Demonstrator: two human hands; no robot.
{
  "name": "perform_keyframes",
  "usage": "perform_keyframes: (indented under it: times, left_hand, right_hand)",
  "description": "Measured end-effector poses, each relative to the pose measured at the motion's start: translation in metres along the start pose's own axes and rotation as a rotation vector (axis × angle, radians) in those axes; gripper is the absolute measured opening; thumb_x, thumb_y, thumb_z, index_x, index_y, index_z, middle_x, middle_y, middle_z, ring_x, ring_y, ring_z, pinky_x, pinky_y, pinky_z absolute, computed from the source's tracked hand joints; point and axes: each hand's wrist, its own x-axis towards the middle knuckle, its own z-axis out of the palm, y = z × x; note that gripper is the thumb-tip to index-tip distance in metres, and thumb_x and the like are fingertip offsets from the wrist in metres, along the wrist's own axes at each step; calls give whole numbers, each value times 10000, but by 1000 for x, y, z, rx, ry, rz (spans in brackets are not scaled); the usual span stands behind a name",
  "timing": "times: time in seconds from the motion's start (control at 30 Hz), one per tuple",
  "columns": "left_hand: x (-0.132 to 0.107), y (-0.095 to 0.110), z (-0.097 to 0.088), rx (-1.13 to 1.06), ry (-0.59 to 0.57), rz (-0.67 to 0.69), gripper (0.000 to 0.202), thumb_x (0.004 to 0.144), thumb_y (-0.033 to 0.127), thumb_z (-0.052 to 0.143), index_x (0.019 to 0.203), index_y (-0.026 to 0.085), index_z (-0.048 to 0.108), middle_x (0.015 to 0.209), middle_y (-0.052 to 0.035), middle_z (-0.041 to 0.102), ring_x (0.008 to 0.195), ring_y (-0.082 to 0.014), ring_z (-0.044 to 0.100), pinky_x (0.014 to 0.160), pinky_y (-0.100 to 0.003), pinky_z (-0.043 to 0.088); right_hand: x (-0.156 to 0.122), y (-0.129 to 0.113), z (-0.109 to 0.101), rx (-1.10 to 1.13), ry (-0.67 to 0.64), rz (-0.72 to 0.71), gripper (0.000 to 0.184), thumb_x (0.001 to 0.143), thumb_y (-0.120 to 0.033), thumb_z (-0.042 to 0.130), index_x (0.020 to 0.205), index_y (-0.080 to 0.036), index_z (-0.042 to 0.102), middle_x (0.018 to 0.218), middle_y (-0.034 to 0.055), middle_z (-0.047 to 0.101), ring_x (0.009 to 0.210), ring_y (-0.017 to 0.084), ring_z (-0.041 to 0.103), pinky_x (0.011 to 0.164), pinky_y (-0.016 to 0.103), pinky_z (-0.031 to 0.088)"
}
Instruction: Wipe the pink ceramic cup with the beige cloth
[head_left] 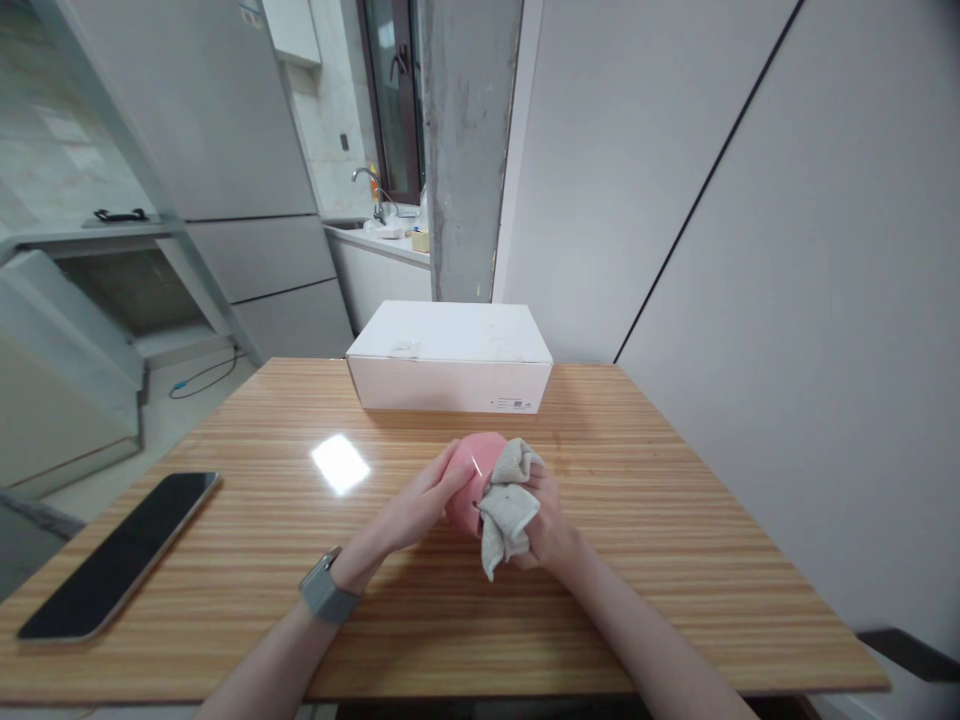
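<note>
A shiny pink rounded object (472,475), its kind not clear, is held above the front middle of the wooden table (645,560). Around its left side my left hand (427,495) is closed, thumb lying along the surface. My right hand (551,515) grips a light grey cloth (510,510), which presses against the right side of the pink object and hangs down in folds. Much of the right fingers and part of the pink object are hidden behind the cloth.
A white cardboard box (450,360) stands at the table's far edge. To the left lies a dark flat tablet or large phone (124,555). A white wall (810,300) borders the right; a kitchen sink area (375,235) is beyond.
</note>
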Motion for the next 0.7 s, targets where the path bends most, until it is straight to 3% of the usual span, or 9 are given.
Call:
perform_keyframes:
  times: [0.17, 0.3, 0.37, 0.53, 0.7]
  left_hand:
    - [-3, -3, -2, -62, -67, -30, 462, 865, 420, 530, 1279, 215, 508, 1342, -54, 532, 1277, -256, 415, 1100, -371, 260]
    - [3, -8, -1, -319, -50, -109, 422, 871, 443, 487, 1140, 137, 597, 1149, -77, 657, 1128, -263, 543, 1013, -387, 370]
    - [5, -9, 0, -393, -32, -172, 503, 891, 509, 401, 1060, 100, 641, 1052, -94, 695, 1080, -262, 576, 995, -383, 386]
    - [6, -9, -2, -176, 41, -239, 485, 867, 516, 466, 1052, 112, 661, 1091, -59, 695, 1137, -244, 544, 1079, -378, 290]
    - [5, -8, -1, 0, -4, -104, 461, 899, 499, 408, 1045, 152, 674, 1164, -44, 667, 1115, -244, 554, 1050, -376, 320]
  right_hand:
    - [-1, 2, -3, -38, 56, 32, 194, 803, -373, 406, 837, -252, 554, 694, 35, 619, 699, 244, 612, 720, 420, 463]
    - [4, -1, -5, -88, -3, -97, 228, 815, -332, 409, 919, -224, 582, 664, 53, 629, 696, 247, 626, 730, 408, 487]
    - [6, -4, -4, -80, -16, -124, 264, 824, -335, 399, 953, -208, 590, 682, 62, 643, 707, 238, 630, 731, 389, 498]
    - [9, -10, 2, -47, -9, -138, 308, 848, -383, 358, 913, -199, 596, 695, 54, 653, 708, 212, 633, 732, 356, 504]
    - [6, -7, 2, 12, -30, 6, 202, 792, -339, 380, 769, -234, 552, 615, 19, 593, 593, 199, 576, 672, 374, 475]
